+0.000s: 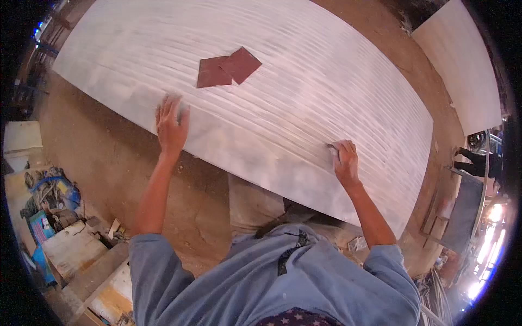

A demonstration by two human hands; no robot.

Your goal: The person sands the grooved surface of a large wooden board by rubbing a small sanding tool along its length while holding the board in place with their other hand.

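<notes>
A large white grooved panel [304, 65] lies flat before me, dusted and streaked with pale powder. My left hand [172, 130] is over its near edge on the left, fingers apart and slightly blurred, with nothing plainly in it. On the right part of the panel, my right hand [347, 163] is closed with the fingers bent. A small dark piece of sandpaper [331, 146] shows at its fingertips, mostly hidden by the hand. Two reddish-brown sandpaper sheets [239, 64] overlap on the panel, beyond and between my hands.
Brown dirt floor [109, 125] surrounds the panel. Another white panel [462, 60] stands at the far right. Boards [73, 247] and a heap of tools and rags [54, 190] lie at lower left. A person's dark-clothed legs [473, 162] show at the right edge.
</notes>
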